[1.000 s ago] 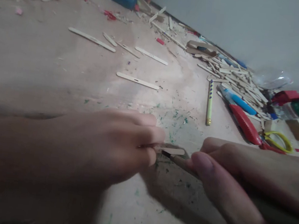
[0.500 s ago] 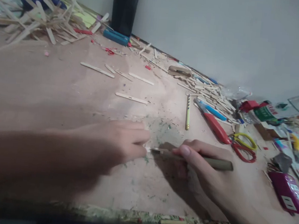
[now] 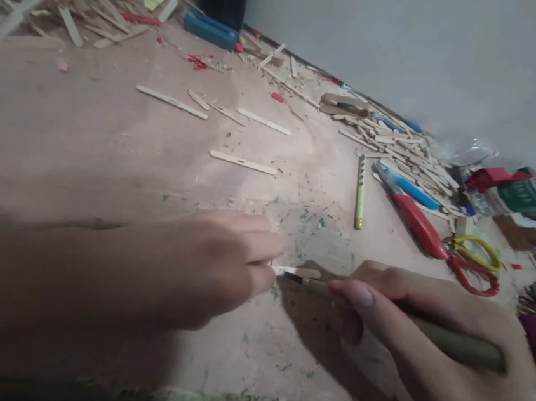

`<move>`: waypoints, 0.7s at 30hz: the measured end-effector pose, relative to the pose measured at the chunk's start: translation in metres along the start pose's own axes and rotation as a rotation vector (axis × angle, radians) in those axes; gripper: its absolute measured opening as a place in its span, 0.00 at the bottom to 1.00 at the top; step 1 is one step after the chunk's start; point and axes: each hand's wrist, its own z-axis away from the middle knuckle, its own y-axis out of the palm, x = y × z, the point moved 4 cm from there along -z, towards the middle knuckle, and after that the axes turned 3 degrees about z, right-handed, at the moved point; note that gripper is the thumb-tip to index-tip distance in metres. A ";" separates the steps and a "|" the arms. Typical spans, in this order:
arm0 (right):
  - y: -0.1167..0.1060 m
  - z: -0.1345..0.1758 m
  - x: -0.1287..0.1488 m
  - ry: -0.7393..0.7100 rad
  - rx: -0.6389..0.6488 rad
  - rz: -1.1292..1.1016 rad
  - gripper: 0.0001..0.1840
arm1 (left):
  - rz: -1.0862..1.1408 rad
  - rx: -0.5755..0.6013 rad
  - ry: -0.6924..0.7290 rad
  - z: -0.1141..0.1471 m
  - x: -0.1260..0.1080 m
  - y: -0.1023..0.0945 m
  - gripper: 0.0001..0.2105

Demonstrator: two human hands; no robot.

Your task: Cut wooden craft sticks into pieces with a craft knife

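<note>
My left hand point(image 3: 238, 255) is closed over one end of a wooden craft stick point(image 3: 308, 272), pressing it against the table; the rest of the stick pokes out to the right of the fingertips. In my right hand point(image 3: 394, 316) is a craft knife point(image 3: 463, 343) with an olive handle, gripped like a pen. Its short blade lies at the near edge of the stick, close to my left fingertips. Whether the blade touches the wood I cannot tell. Green shavings are scattered around both hands.
Beyond my hands lies a slotted craft stick point(image 3: 243, 163). A striped pencil point(image 3: 360, 194), a red box cutter point(image 3: 419, 223) and scissors point(image 3: 476, 267) lie to the right, near a craft-stick pile point(image 3: 407, 151). A blue block point(image 3: 212, 30) stands at the back.
The view has shifted closer and things at the right appear further right. More of the craft stick shows between the hands. My right hand still holds the knife, slightly farther from my left.
</note>
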 end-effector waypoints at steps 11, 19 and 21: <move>0.012 -0.006 -0.009 0.065 -0.015 -0.143 0.31 | -0.008 -0.075 0.034 0.003 -0.002 0.000 0.21; 0.011 -0.018 0.001 0.214 0.033 -0.283 0.31 | 0.025 -0.105 0.048 0.004 -0.002 -0.002 0.19; 0.008 -0.024 0.000 0.229 0.062 -0.307 0.31 | 0.011 -0.158 0.070 0.006 -0.004 -0.004 0.23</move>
